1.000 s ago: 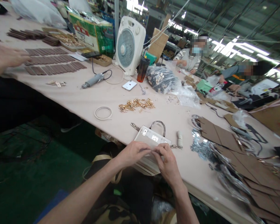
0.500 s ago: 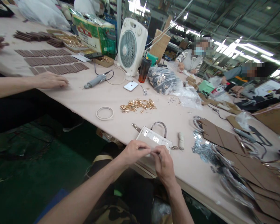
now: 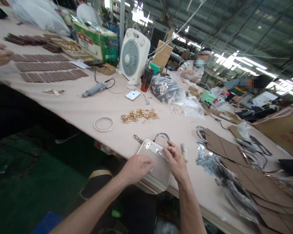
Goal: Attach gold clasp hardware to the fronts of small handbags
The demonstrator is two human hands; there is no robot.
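A light grey handbag (image 3: 158, 170) lies on the table edge in front of me, its handle (image 3: 161, 134) in wrapping at the far side. Two shiny metal plates sit along its upper edge, and a strap end with a buckle (image 3: 137, 139) sticks out on the left. Over the bag's left part is my left hand (image 3: 136, 167), closed with thumb and fingers pinched; a tiny pale bit may show at the tips. My right hand (image 3: 174, 157) is at the bag's upper right corner, fingertips drawn together beside the metal plate. What they pinch is too small to make out.
Gold-coloured hardware (image 3: 139, 115) lies in a pile beyond the bag, beside a tape roll (image 3: 104, 124). A fan (image 3: 133, 57), phone (image 3: 132, 94) and grey electric tool (image 3: 94, 89) stand or lie farther back. Brown bag panels (image 3: 224, 143) cover the right. A co-worker's hand (image 3: 0, 54) is far left.
My hands, together at the bag's edge before, have moved apart: the left down and left, the right up to the metal plate. The co-worker's arm at left has drawn back, uncovering small metal pieces.
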